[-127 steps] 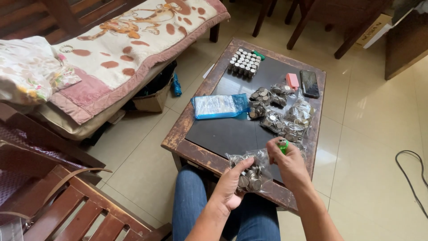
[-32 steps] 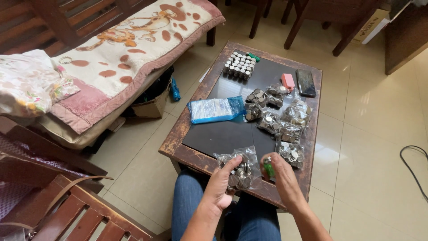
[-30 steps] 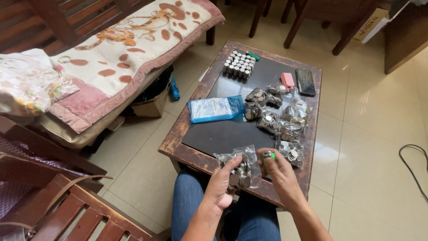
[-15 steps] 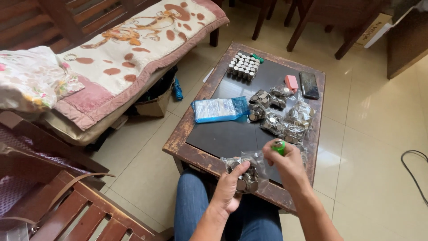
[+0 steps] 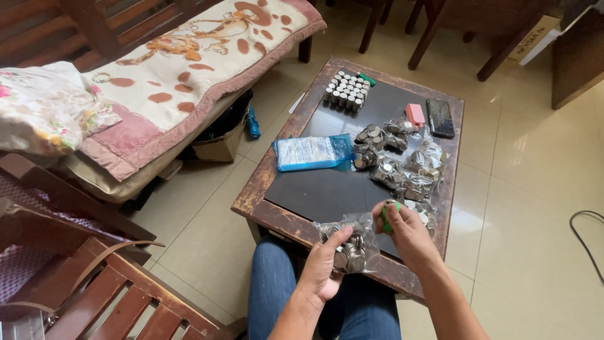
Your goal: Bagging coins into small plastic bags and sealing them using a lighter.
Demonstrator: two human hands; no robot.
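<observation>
Coins fill the clear bag [image 5: 348,247] your left hand [image 5: 327,267] grips at the worktop's [image 5: 277,213] near edge — propped there so the wood takes its weight. Your right hand [image 5: 402,228] is closed on a small green piece [image 5: 389,217], just beside the bag's mouth. Farther on lie one blue-trimmed packet [image 5: 313,152], several more coin bags [image 5: 409,167] — too bunched to count — a block of stacked coins [image 5: 347,90], one pink item [image 5: 415,114] and one phone [image 5: 440,117].
</observation>
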